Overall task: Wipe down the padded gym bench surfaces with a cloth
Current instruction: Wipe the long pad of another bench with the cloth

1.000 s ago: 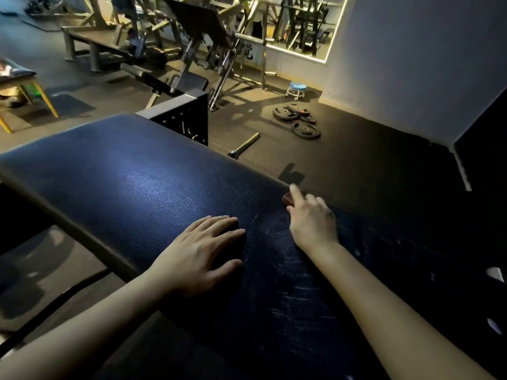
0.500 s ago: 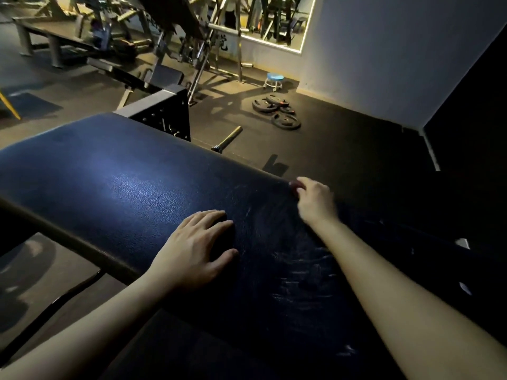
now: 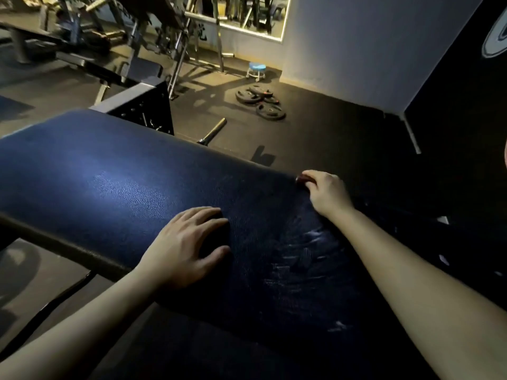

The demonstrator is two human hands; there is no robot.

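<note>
A long dark blue padded bench point(image 3: 118, 185) runs from the left edge to the lower right. My left hand point(image 3: 183, 248) lies flat on the pad near its front edge, fingers spread, with a dark patch beneath the fingertips. My right hand point(image 3: 326, 193) reaches to the pad's far edge, its fingers curled over a small dark red cloth point(image 3: 301, 178), of which only a corner shows. Pale wipe streaks point(image 3: 304, 253) mark the pad between my two forearms.
Behind the bench stands a black perforated metal frame point(image 3: 142, 111). On the dark floor lie a barbell sleeve point(image 3: 212, 131) and a pile of weight plates point(image 3: 260, 101). A blue stool point(image 3: 256, 69) and gym machines point(image 3: 153, 31) are at the back wall.
My right hand has slid with the red cloth along the pad's far edge, away from my left hand. My left hand has stayed put on the pad. The view has shifted slightly.
</note>
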